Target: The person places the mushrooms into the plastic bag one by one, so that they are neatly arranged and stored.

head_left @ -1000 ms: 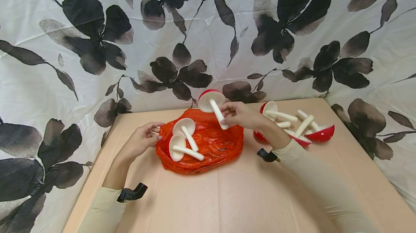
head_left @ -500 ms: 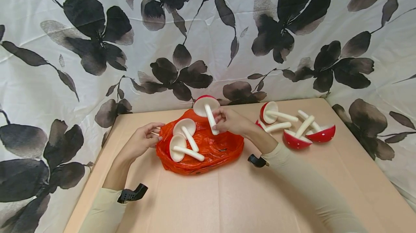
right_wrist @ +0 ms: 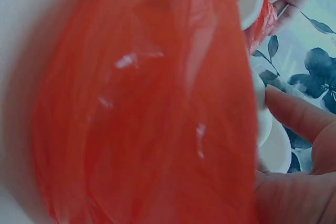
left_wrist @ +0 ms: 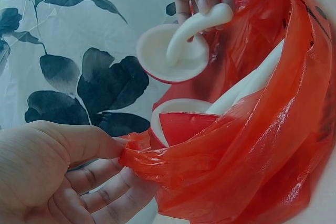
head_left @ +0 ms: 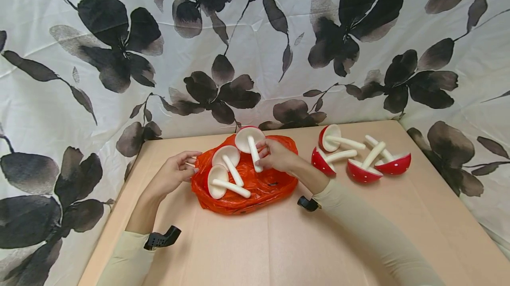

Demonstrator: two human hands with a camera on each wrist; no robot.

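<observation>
My left hand [head_left: 173, 173] pinches the left edge of a red plastic bag [head_left: 271, 194] between thumb and fingers, as the left wrist view shows up close. Two toy mushrooms, one with its cap [head_left: 225, 155] farther back and one [head_left: 217, 182] nearer, lie in the bag's mouth with pale undersides up. By its white stem [head_left: 253, 155], my right hand [head_left: 279, 157] holds a third red-capped mushroom [left_wrist: 173, 59] over the back of the bag. In the right wrist view the bag [right_wrist: 152, 108] hides most of that mushroom.
To the right on the wooden table [head_left: 247, 250] lie several more toy mushrooms, among them one standing on its spotted red cap [head_left: 363, 173] and another at the far right [head_left: 394, 165]. A white cloth with dark flowers [head_left: 287, 47] hangs behind the table.
My right hand has carried the mushroom left and down, closer over the bag. The mushrooms on the right have come fully into sight as the arm moved off them. My left hand stays put.
</observation>
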